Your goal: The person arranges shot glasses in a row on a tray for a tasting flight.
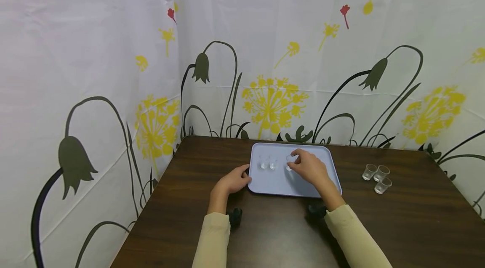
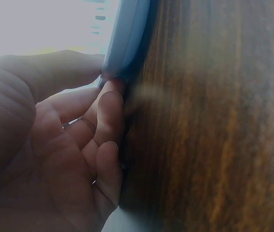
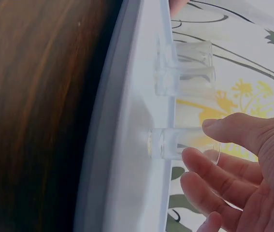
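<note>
Clear glass (image 3: 173, 141), long axis upright over blue tray (image 1: 265, 183) — pinched near rim by fingers of right hand (image 1: 310, 168); tray edge gripped by left hand (image 1: 232, 180).

White, softly creased cloth (image 1: 265, 19) hangs behind the table (image 1: 170, 221) and along its left side, the two stretches meeting at a corner; its print shows drooping grey-green bell flowers (image 1: 75, 163) on long curved stems, broad yellow seed heads (image 1: 270, 106), smaller yellow sprigs (image 1: 292, 49) drifting above them and a few red blooms (image 1: 345, 9); dark leaves (image 1: 299, 134) cluster low down, near the table's far edge; the table is dark brown wood, its streaked grain plain in the left wrist view; a pale sheen lies on its near middle; the light is soft, and the left wrist view's upper left corner is washed nearly white.
</note>
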`<action>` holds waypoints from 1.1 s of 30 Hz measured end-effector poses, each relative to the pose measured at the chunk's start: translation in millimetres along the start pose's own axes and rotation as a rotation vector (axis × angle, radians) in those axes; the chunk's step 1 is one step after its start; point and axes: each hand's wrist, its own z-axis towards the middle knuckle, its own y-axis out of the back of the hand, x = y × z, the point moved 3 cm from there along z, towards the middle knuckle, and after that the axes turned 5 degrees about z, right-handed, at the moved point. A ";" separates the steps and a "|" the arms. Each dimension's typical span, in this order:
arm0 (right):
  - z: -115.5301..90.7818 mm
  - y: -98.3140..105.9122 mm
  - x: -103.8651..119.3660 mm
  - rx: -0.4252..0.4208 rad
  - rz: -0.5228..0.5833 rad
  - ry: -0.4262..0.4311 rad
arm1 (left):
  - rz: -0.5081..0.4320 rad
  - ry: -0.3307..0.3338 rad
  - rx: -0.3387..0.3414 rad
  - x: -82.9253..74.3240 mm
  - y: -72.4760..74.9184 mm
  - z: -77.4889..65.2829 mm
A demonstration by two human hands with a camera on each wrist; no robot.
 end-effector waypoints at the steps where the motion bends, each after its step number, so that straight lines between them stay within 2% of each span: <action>1: 0.1 -0.9 1.2 0.003 0.002 0.000 | 0.000 0.001 0.001 -0.3 0.3 -0.1; 11: -2.3 -5.3 9.3 0.016 0.013 -0.005 | -0.010 0.017 0.013 -1.0 0.5 -1.4; 33: 1.7 -15.3 10.8 -0.026 0.045 0.032 | -0.006 0.013 0.016 0.0 1.7 -0.7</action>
